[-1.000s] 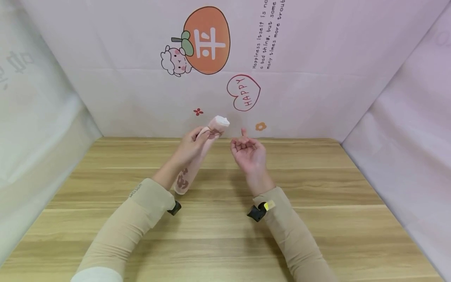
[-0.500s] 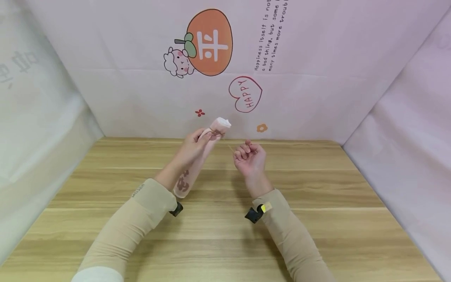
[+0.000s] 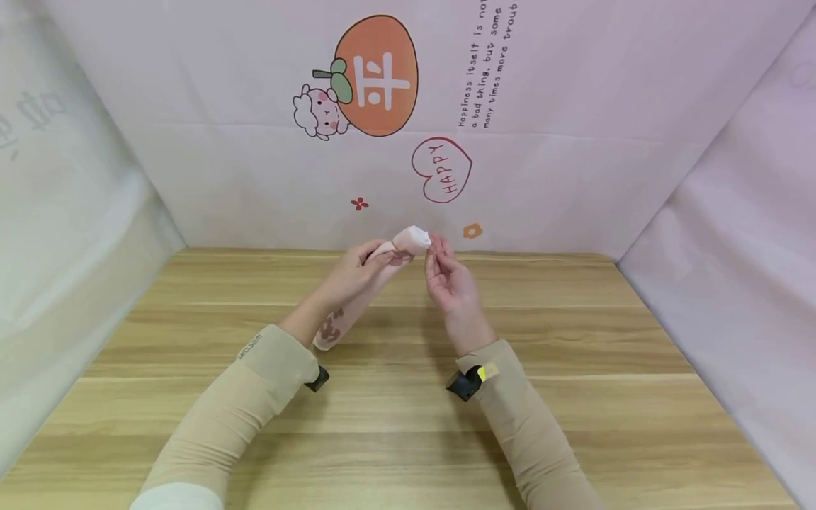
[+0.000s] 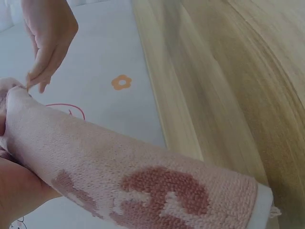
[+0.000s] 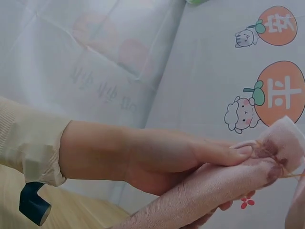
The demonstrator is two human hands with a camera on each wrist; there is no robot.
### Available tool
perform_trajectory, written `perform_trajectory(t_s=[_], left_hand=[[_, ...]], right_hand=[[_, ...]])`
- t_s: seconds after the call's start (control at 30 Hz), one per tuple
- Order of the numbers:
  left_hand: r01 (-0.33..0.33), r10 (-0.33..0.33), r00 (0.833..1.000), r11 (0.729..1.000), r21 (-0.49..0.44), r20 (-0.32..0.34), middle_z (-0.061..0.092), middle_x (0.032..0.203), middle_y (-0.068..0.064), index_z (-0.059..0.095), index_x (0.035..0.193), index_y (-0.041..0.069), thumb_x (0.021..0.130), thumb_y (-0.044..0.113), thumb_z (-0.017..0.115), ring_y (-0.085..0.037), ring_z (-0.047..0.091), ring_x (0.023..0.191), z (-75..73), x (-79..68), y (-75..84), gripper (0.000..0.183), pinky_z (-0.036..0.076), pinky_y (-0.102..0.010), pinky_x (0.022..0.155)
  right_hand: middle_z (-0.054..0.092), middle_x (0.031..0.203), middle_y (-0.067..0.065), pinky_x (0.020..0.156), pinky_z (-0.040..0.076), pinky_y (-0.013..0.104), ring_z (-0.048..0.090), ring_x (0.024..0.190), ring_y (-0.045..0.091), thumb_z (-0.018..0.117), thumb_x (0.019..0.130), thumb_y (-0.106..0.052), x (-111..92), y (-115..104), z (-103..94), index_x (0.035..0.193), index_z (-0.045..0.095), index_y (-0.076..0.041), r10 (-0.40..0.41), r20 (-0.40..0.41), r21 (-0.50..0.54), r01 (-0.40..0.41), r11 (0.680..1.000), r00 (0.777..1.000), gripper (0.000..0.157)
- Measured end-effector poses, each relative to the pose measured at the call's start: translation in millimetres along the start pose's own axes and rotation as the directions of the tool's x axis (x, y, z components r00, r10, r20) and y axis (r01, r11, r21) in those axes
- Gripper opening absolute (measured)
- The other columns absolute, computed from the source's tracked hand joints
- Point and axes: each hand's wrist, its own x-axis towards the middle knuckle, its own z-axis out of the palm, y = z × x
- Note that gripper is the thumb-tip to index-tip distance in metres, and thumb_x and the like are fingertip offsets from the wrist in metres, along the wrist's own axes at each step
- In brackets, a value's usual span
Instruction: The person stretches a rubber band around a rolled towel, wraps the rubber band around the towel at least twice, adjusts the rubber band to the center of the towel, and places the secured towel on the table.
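Observation:
A rolled pink towel [image 3: 360, 301] with reddish-brown patches slants above the table. My left hand [image 3: 347, 273] grips it near its upper end, thumb on top, as the right wrist view shows. A thin orange rubber band [image 5: 291, 176] goes round the roll just beyond that thumb and stretches off toward my right hand [image 3: 452, 283]. Close to the towel's white end, the right hand pinches the band between its fingertips. In the left wrist view the towel's white-edged lower end [image 4: 261, 207] is nearest the camera, and the right hand [image 4: 52, 38] is beyond the far end.
Below the hands lies a wood-grain tabletop [image 3: 395, 425]. A white printed backdrop [image 3: 561, 177] rises at its far edge, with white cloth walls [image 3: 70, 212] on both sides. Each sleeve cuff carries a small black device [image 3: 464, 382].
My right hand, first apart from the towel, has pulled the band back, then come up to the towel's end. The left hand has tilted that end slightly right and down.

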Motion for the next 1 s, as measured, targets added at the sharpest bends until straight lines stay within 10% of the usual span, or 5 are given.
perform_trajectory(t_s=[0.13, 0.37, 1.0], left_hand=[[0.012, -0.013, 0.999, 1.000, 0.022, 0.038, 0.065, 0.129, -0.014, 0.060, 0.138, 0.006, 0.110, 0.023, 0.049, -0.024, 0.061, 0.104, 3.0, 0.0, -1.5, 0.035, 0.050, -0.041, 0.090], [0.029, -0.030, 0.999, 1.000, 0.009, 0.046, 0.065, 0.125, -0.012, 0.060, 0.137, 0.009, 0.110, 0.027, 0.049, -0.023, 0.060, 0.102, 2.5, -0.2, -3.2, 0.034, 0.050, -0.040, 0.087], [0.017, -0.022, 0.997, 0.998, 0.068, 0.075, 0.066, 0.126, -0.014, 0.062, 0.135, 0.006, 0.110, 0.023, 0.050, -0.024, 0.059, 0.104, -4.3, -1.7, 0.2, 0.033, 0.046, -0.042, 0.093]], right_hand=[[0.042, 0.159, 0.006, 0.098, 0.046, 0.021, 0.048, 0.137, 0.013, 0.042, 0.106, 0.005, 1.0, 5.7, -2.5, 0.159, 0.035, -0.009, -0.128, -0.009, -0.175, 0.124, 0.977, 0.992, 0.055], [0.047, 0.151, 0.022, 0.093, 0.051, 0.024, 0.049, 0.138, 0.026, 0.054, 0.106, -0.005, 1.5, 13.3, -5.2, 0.149, 0.043, 0.006, -0.284, 0.073, -0.332, 0.292, 0.897, 0.956, 0.045], [0.035, 0.153, 0.025, 0.110, 0.039, 0.027, 0.043, 0.138, 0.027, 0.041, 0.103, 0.012, -0.7, 3.1, -9.5, 0.151, 0.030, 0.016, -0.066, 0.380, -0.670, 0.323, 0.668, 0.923, 0.049]])
